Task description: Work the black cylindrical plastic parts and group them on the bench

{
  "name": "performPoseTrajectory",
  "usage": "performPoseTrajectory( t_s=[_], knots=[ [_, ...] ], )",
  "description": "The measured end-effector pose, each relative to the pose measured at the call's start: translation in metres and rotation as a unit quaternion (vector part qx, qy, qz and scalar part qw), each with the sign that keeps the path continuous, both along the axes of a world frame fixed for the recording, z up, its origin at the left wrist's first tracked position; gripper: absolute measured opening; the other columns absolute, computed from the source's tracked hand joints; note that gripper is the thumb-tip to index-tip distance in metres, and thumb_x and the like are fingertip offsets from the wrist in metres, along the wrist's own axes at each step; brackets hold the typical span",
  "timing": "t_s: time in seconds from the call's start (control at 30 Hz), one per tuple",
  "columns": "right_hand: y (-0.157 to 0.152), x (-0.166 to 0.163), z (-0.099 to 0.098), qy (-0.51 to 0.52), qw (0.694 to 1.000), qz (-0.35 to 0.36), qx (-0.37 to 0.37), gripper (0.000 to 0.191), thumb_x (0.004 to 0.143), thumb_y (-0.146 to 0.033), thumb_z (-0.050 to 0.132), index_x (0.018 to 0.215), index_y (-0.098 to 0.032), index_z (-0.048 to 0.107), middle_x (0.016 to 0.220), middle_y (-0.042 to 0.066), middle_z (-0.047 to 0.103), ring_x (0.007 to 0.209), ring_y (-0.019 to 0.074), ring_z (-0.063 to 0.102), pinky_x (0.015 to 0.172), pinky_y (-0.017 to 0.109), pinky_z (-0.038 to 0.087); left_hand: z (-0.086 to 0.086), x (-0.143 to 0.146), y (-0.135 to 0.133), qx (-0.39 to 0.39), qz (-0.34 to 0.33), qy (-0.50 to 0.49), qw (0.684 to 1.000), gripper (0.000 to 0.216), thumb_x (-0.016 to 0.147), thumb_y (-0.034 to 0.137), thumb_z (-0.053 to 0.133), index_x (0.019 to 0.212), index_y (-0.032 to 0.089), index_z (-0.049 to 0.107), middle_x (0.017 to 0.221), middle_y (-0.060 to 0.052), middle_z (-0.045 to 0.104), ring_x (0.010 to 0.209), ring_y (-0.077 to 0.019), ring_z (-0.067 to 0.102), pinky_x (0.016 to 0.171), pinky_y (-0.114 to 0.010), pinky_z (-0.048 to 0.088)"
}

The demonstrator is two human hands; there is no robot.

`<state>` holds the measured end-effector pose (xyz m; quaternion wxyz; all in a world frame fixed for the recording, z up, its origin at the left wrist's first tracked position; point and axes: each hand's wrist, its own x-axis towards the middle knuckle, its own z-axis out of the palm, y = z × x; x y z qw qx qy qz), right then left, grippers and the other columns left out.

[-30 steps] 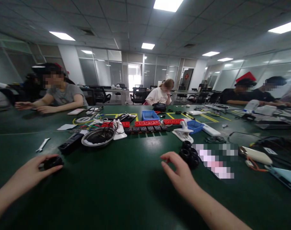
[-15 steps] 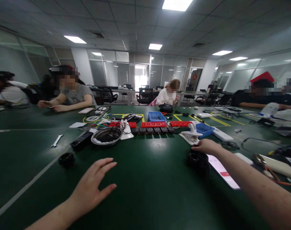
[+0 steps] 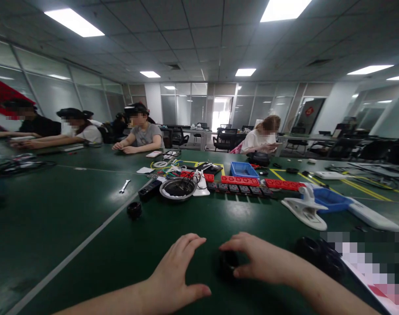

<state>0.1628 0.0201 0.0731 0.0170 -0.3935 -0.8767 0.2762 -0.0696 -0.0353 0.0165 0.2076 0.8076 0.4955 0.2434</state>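
Note:
My right hand grips a small black ring-shaped piece with its thumb and fingers, low over the near part of the green table or resting on it; I cannot tell which. To its left, my left hand is open, thumb and fingers apart, with nothing in it. Its palm faces the black piece without touching it. A similar black ring-shaped piece sits farther off to the left. More black rounded pieces lie beyond my right forearm, partly blurred.
Across the table stand a metal bowl, red socket strips, a blue tray and a white clip stand. A wrench lies at left. Several people sit around the far side.
My right hand has come inward from the black pieces at right, carrying one ring-shaped piece toward my left hand. The view has turned left.

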Motion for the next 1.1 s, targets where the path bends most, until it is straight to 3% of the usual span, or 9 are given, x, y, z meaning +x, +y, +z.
performPoseTrajectory(
  t_s=[0.07, 0.17, 0.27, 0.43, 0.6, 0.73, 0.8, 0.9, 1.1],
  knots=[
    [-0.022, -0.007, 0.0, 0.023, 0.999, -0.018, -0.042, 0.068, 0.058, -0.026, 0.07, 0.121, -0.027, 0.046, 0.105, 0.004, 0.058, 0.097, 0.0248, 0.052, 0.083, 0.035, 0.04, 0.003, 0.013, -0.005, -0.064, -0.032, -0.028, 0.997, 0.09, 0.051, 0.043, 0.079, 0.126, 0.022, 0.035, 0.127, -0.011, 0.038, 0.112, -0.0307, 0.04, 0.095, -0.045, 0.035],
    [-0.036, 0.0, -0.011, 0.055, 0.994, -0.048, -0.083, 0.085, 0.049, -0.025, 0.075, 0.126, -0.022, 0.037, 0.111, 0.006, 0.053, 0.099, 0.0249, 0.05, 0.084, 0.034, 0.04, 0.002, 0.028, -0.008, -0.103, -0.046, -0.081, 0.99, 0.089, 0.047, 0.036, 0.082, 0.123, 0.022, 0.038, 0.113, -0.007, 0.048, 0.098, -0.025, 0.048, 0.087, -0.038, 0.042],
    [-0.038, 0.009, -0.027, 0.063, 0.992, -0.055, -0.094, 0.078, 0.049, -0.027, 0.074, 0.12, -0.019, 0.044, 0.111, 0.007, 0.051, 0.098, 0.0245, 0.049, 0.083, 0.033, 0.039, 0.0, 0.035, -0.008, -0.104, -0.035, -0.099, 0.989, 0.079, 0.046, 0.033, 0.082, 0.116, 0.021, 0.046, 0.104, -0.005, 0.052, 0.092, -0.0227, 0.05, 0.081, -0.034, 0.043],
    [-0.038, 0.004, -0.043, 0.055, 0.998, -0.013, -0.014, 0.038, 0.052, -0.029, 0.076, 0.086, -0.021, 0.061, 0.088, -0.001, 0.056, 0.087, 0.0202, 0.049, 0.075, 0.03, 0.036, 0.002, 0.038, -0.007, -0.072, -0.072, -0.074, 0.992, 0.046, 0.054, 0.035, 0.079, 0.092, 0.019, 0.059, 0.088, -0.002, 0.055, 0.083, -0.02, 0.05, 0.072, -0.029, 0.04],
    [-0.038, -0.008, -0.059, 0.048, 0.994, -0.069, 0.069, 0.043, 0.047, -0.047, 0.076, 0.072, -0.018, 0.056, 0.075, -0.001, 0.056, 0.073, 0.0184, 0.047, 0.065, 0.029, 0.033, -0.005, 0.043, -0.003, -0.068, -0.033, -0.087, 0.993, 0.045, 0.049, 0.033, 0.081, 0.084, 0.018, 0.057, 0.084, 0.001, 0.052, 0.079, -0.0181, 0.049, 0.067, -0.026, 0.038],
    [-0.041, -0.016, -0.069, 0.025, 0.979, -0.133, 0.152, 0.046, 0.052, -0.056, 0.069, 0.07, -0.017, 0.055, 0.075, 0.004, 0.057, 0.074, 0.0227, 0.046, 0.07, 0.037, 0.032, -0.011, 0.046, 0.001, -0.082, 0.011, -0.117, 0.99, 0.042, 0.051, 0.023, 0.08, 0.084, 0.018, 0.054, 0.087, 0.001, 0.052, 0.082, -0.0182, 0.048, 0.071, -0.027, 0.038],
    [-0.042, -0.016, -0.066, 0.032, 0.982, -0.132, 0.128, 0.051, 0.049, -0.054, 0.071, 0.081, -0.016, 0.057, 0.084, 0.006, 0.057, 0.079, 0.0244, 0.047, 0.073, 0.039, 0.032, -0.012, 0.045, 0.004, -0.097, -0.008, -0.121, 0.988, 0.042, 0.053, 0.022, 0.079, 0.087, 0.018, 0.054, 0.087, 0.001, 0.052, 0.082, -0.0182, 0.049, 0.071, -0.027, 0.038],
    [-0.038, -0.009, -0.055, 0.071, 0.996, -0.052, 0.03, 0.063, 0.048, -0.041, 0.077, 0.103, -0.02, 0.054, 0.099, 0.005, 0.055, 0.088, 0.0237, 0.047, 0.077, 0.035, 0.034, -0.01, 0.039, 0.008, -0.111, -0.075, -0.129, 0.982, 0.048, 0.057, 0.027, 0.078, 0.098, 0.021, 0.054, 0.09, 0.0, 0.053, 0.083, -0.0182, 0.048, 0.072, -0.027, 0.038],
    [-0.028, 0.004, -0.047, 0.081, 0.996, 0.004, -0.026, 0.031, 0.058, -0.027, 0.073, 0.084, -0.019, 0.058, 0.085, 0.0, 0.056, 0.083, 0.0179, 0.049, 0.075, 0.03, 0.034, -0.009, 0.033, 0.013, -0.124, -0.145, -0.117, 0.975, 0.047, 0.059, 0.034, 0.076, 0.1, 0.024, 0.057, 0.089, 0.0, 0.052, 0.08, -0.0173, 0.048, 0.071, -0.027, 0.038]
  ],
)
